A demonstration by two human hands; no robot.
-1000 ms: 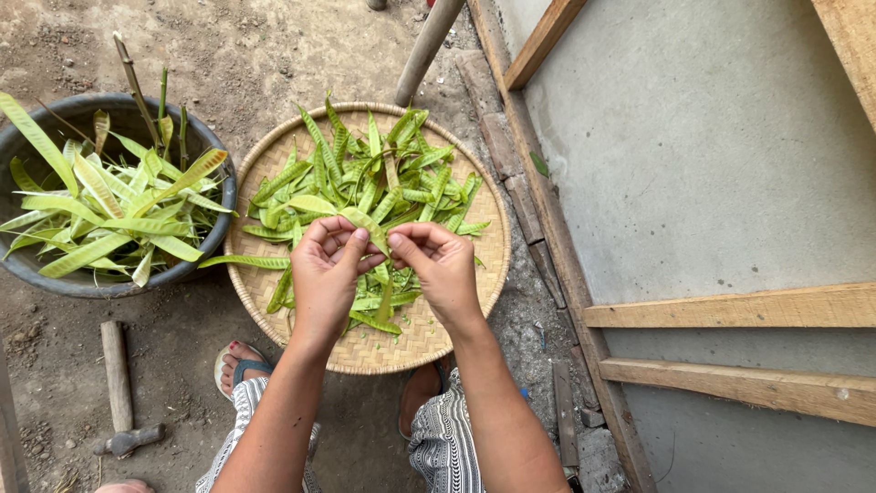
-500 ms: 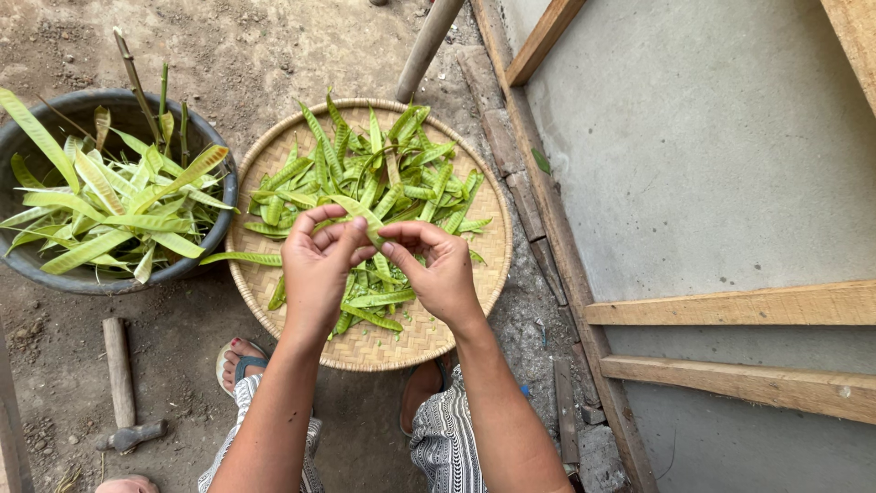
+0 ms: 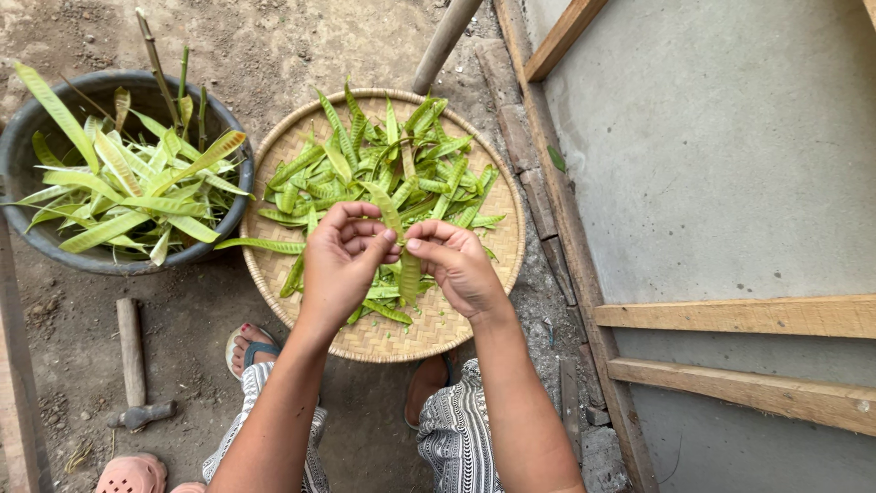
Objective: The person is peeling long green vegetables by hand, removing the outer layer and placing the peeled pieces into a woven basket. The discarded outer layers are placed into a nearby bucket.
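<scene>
My left hand [image 3: 342, 260] and my right hand [image 3: 456, 265] meet over a round woven tray [image 3: 274, 269] and together pinch one flat green pod [image 3: 408, 274], which hangs down between my thumbs. The tray holds a loose pile of several flat green pods [image 3: 392, 164]. Both hands hover above the tray's near half, fingers curled around the pod's upper part.
A dark round tub [image 3: 27, 146] of yellow-green empty pod husks stands left of the tray. A hammer [image 3: 132, 361] lies on the dirt at lower left. Wooden beams [image 3: 748, 315] and a grey concrete slab fill the right side. My sandalled feet sit under the tray.
My hands have shifted slightly toward me over the tray, and the pod between them now hangs lower and more open.
</scene>
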